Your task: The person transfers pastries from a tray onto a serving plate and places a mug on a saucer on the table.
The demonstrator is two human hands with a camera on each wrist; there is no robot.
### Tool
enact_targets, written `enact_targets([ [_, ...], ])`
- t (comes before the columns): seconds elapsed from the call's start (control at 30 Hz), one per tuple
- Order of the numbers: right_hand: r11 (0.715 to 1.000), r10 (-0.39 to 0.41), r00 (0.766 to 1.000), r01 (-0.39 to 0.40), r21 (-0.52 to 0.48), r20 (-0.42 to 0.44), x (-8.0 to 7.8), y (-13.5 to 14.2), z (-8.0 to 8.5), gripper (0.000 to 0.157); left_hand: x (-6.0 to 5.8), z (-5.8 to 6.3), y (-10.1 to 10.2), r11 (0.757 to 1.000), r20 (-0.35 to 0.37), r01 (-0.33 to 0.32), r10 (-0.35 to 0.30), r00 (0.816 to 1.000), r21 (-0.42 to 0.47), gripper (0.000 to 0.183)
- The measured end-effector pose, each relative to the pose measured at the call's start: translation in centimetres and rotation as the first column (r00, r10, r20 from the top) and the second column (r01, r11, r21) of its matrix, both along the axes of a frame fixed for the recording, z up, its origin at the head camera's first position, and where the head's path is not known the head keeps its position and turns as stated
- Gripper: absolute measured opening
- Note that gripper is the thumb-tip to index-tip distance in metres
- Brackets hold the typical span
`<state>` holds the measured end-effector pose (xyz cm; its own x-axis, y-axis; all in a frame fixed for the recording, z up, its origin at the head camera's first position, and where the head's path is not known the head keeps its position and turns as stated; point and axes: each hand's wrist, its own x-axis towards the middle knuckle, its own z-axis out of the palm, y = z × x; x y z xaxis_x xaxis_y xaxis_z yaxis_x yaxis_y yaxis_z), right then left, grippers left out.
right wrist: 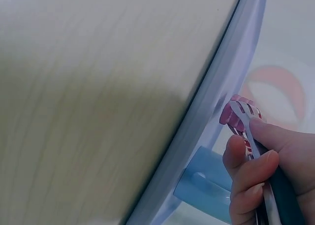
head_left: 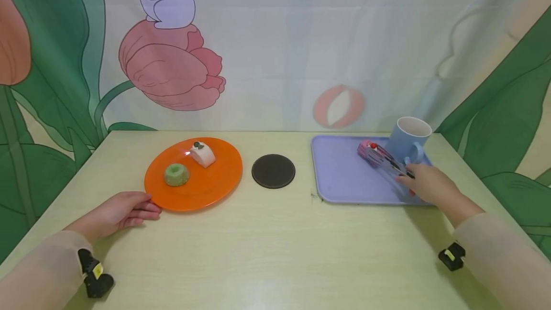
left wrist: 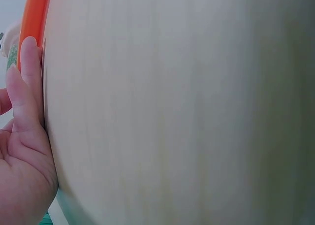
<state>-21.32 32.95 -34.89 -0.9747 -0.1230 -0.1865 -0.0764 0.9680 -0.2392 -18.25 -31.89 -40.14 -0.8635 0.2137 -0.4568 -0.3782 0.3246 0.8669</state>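
Note:
My left hand [head_left: 126,212] holds the near-left rim of an orange plate [head_left: 211,190], thumb at the edge and fingers low against the table. On this plate lie a green ring-shaped cake [head_left: 176,175] and a white cake piece [head_left: 203,155] with a dark topping. My right hand [head_left: 430,184] grips tongs [right wrist: 268,185] with a dark handle and fork-like tips. Between the tips is a pink cake piece [right wrist: 234,114] with red on top, over the lilac tray [head_left: 344,181]. Whether the pink cake touches the tray, I cannot tell.
A light blue mug [head_left: 402,140] stands at the tray's back right, close by the tongs and right hand. A dark round coaster [head_left: 273,171] lies between plate and tray. Behind the pale table [head_left: 275,252] hangs a printed curtain [head_left: 267,51].

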Motion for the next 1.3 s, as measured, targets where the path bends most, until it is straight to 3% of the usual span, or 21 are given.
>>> enact_targets([
  [1.3, 0.999, 0.046, 0.998, -0.046, -0.006, -0.051, 0.7, -2.3, -0.1, 0.03, -0.2, -0.2, -0.1, 1.0, 0.001, -0.008, 0.008, 1.0, -0.014, 0.042],
])
